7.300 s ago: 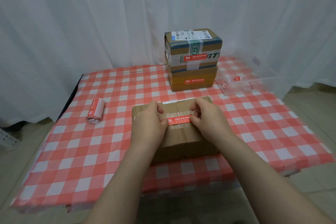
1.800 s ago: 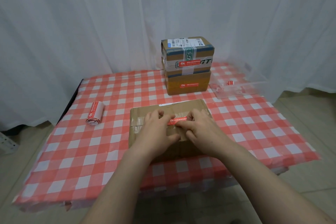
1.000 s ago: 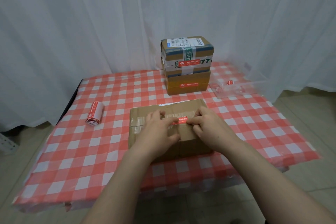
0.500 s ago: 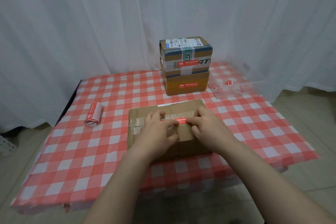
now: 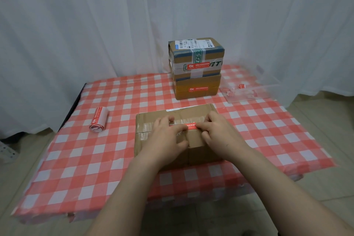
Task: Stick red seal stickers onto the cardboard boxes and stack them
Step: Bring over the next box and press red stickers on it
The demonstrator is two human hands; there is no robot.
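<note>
While both my hands lie on the package in front of me, the white curtain (image 5: 95,25) hangs across everything beyond them. Under my forearms spreads the table (image 5: 76,155) with its red and white checked cloth. The large cardboard box (image 5: 145,120) sits flat right beneath my palms, its top crossed with clear tape, its near face below my wrists. Straight beyond my fingertips, well apart from them, stands the stack: a taped box (image 5: 195,51) with a shipping label and green-printed tape rests on a plain brown box (image 5: 197,82), and each has a red strip across its near side. Beyond my right hand (image 5: 220,134) and off to its outer side lies a clear plastic tray (image 5: 268,90) with a few small red and white bits in it; I cannot tell what they are. Out past my left hand (image 5: 166,138), well apart from it, a roll of stickers (image 5: 98,119) lies on its side on the cloth. My left hand is spread, its fingers laid flat over one end of the red seal sticker (image 5: 191,125), thumb down on the box's near face. My right hand grasps nothing either; its fingertips press the sticker's other end onto the box top, so only the middle of the strip shows between my hands.
</note>
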